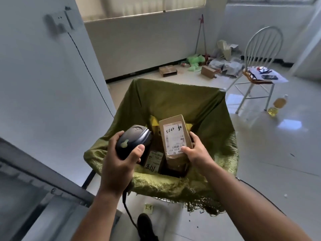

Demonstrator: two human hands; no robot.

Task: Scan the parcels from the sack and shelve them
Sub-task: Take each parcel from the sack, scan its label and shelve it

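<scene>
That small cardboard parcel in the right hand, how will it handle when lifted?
Probably light: the right hand holds the cardboard parcel by one end with fingertips. Likely stiff, since its upper edges look straight. Flat faces, so unlikely to roll.

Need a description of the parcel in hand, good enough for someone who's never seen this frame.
Find the green sack, open mid-floor. Over its mouth the right hand holds a small brown box beside the scanner in the left hand. Unlike the parcel lying lower in the sack, it is held higher, its white label marked 3753 by hand.
</scene>
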